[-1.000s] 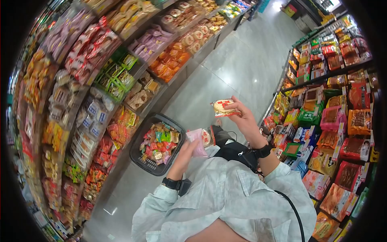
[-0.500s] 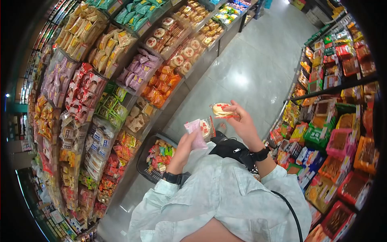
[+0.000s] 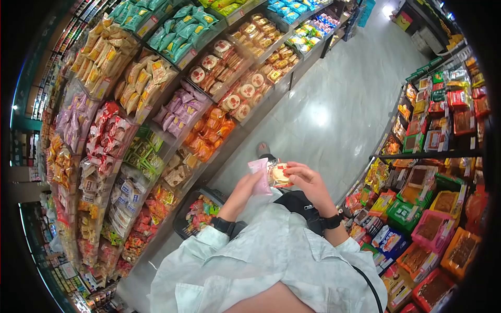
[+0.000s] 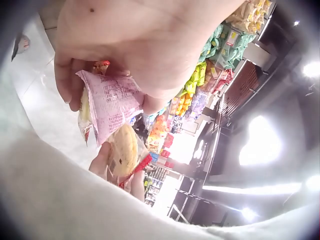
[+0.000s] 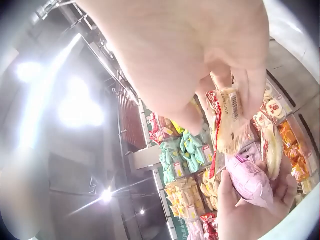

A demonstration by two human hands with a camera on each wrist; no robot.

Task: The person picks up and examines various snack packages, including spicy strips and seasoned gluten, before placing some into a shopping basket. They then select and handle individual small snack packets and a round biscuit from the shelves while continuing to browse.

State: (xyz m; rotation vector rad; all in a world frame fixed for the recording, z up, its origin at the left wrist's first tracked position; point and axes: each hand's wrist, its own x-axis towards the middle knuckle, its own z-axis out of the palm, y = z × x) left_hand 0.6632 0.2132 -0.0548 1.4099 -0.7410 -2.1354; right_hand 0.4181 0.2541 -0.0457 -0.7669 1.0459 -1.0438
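Observation:
My left hand (image 3: 241, 196) grips a small pink pillow packet (image 3: 260, 177) together with a clear-wrapped round pastry (image 5: 271, 145), which stands behind it in the right wrist view. Close beside it, my right hand (image 3: 312, 189) pinches another clear-wrapped round pastry (image 4: 124, 150) with red print and a red edge. In the head view the two pastry packets overlap just right of the pink one. The back of the right-hand packet (image 5: 229, 120), with a barcode, faces the right wrist camera.
A dark basket (image 3: 180, 221) of mixed wrapped snacks stands on the floor at left, partly behind my left forearm. Sloped bins hold lilac packets (image 3: 180, 112), orange packets (image 3: 209, 133) and round pastries (image 3: 245, 96). Boxed snacks (image 3: 433, 229) line the right shelf. Grey floor (image 3: 323, 104) runs between.
My right hand has come down and left, bringing its pastry up to the packets in my left hand. The head view has shifted, showing more upper bins and less of the basket.

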